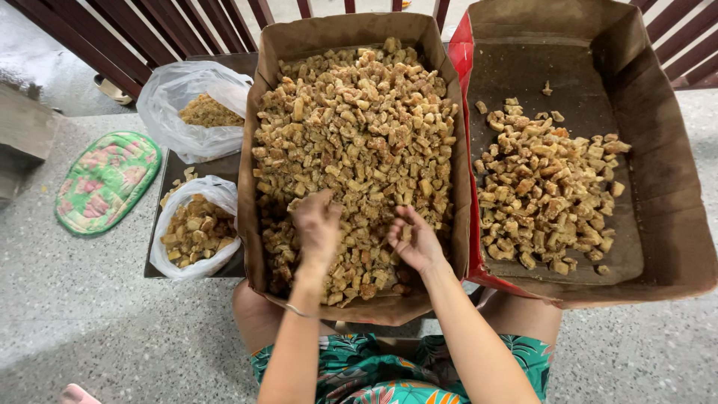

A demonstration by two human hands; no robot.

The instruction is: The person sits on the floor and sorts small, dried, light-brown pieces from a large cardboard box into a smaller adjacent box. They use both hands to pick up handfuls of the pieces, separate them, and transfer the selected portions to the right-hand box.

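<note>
A cardboard box [351, 28] in front of me is heaped with small brown fried chunks [359, 127]. My left hand [317, 224] rests palm down on the chunks near the box's front, fingers curled into them. Beside it my right hand [416, 241] hovers palm up over the chunks, fingers bent around a few pieces. A second cardboard box [658, 179] to the right has a thinner pile of the same chunks [544, 187] on its stained bottom.
Two clear plastic bags [196, 112] [196, 228] with chunks sit on a dark tray [170, 166] to the left. A green flowered mat [107, 179] lies on the speckled floor. Dark red railing bars [149, 30] run behind. My knees are under the box.
</note>
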